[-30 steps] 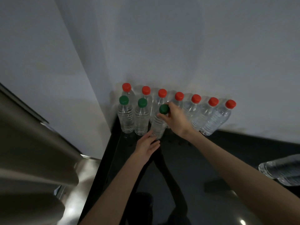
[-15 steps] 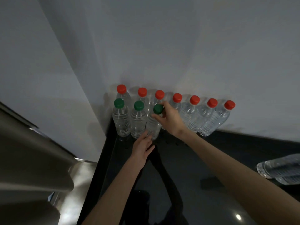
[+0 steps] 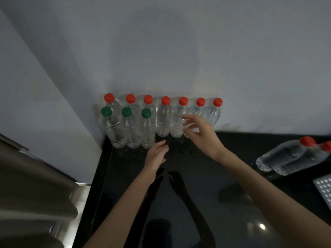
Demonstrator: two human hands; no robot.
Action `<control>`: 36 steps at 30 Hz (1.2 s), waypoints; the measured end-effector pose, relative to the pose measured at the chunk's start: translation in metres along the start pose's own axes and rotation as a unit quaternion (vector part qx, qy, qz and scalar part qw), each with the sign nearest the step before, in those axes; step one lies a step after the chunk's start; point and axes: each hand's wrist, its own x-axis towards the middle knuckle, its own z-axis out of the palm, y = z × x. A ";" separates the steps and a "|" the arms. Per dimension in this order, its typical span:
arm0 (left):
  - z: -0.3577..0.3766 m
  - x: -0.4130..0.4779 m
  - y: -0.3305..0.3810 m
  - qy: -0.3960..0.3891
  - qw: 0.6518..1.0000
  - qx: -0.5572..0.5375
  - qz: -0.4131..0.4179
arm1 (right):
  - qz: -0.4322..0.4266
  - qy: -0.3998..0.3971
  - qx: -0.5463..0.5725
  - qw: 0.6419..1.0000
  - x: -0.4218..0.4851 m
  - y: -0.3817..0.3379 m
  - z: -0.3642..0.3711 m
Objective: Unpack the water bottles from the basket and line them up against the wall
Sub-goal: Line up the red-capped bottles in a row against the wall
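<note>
Several clear water bottles with red caps (image 3: 165, 115) stand in a row against the white wall (image 3: 179, 51). In front of them at the left stand three green-capped bottles; the rightmost one (image 3: 147, 129) is upright and free. My right hand (image 3: 198, 133) hovers with spread fingers in front of the red-capped row, holding nothing. My left hand (image 3: 156, 154) lies low on the black counter just below the third green-capped bottle, fingers loose, empty. Two more red-capped bottles (image 3: 286, 156) lie on their sides at the right.
The glossy black counter (image 3: 197, 194) meets the wall corner at the left. A perforated white basket edge (image 3: 324, 188) shows at the right border. A steel appliance (image 3: 35, 185) stands to the left of the counter.
My right hand let go of the third green-capped bottle's cap and moved off to the right. My left hand drew back a little from its base. The bottle now stands alone.
</note>
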 end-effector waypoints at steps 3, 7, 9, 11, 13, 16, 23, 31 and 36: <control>0.042 -0.012 0.007 -0.031 0.997 0.053 0.052 | 0.014 0.044 0.010 0.999 -0.032 0.018 -0.039; 0.109 -0.025 0.013 -0.063 0.987 0.110 0.102 | 0.034 0.112 -0.003 0.993 -0.068 0.044 -0.097; 0.144 -0.030 0.013 -0.077 0.979 0.137 0.132 | 0.040 0.133 -0.011 0.990 -0.085 0.059 -0.128; 0.181 -0.033 0.012 -0.095 0.969 0.165 0.157 | 0.043 0.151 -0.013 0.988 -0.101 0.075 -0.158; 0.220 -0.034 0.011 -0.114 0.959 0.189 0.178 | 0.050 0.169 -0.021 0.984 -0.116 0.092 -0.186; 0.278 -0.034 0.014 -0.131 0.946 0.212 0.210 | 0.049 0.201 -0.058 0.977 -0.135 0.122 -0.226; 0.375 -0.029 0.014 -0.160 0.885 0.321 0.297 | 0.095 0.237 -0.195 0.947 -0.155 0.186 -0.289; 0.402 -0.010 -0.011 -0.147 0.822 0.402 0.375 | 0.151 0.157 -0.133 0.967 -0.154 0.233 -0.289; 0.401 -0.009 -0.013 -0.106 0.788 0.440 0.418 | 0.160 0.161 -0.127 0.966 -0.156 0.232 -0.283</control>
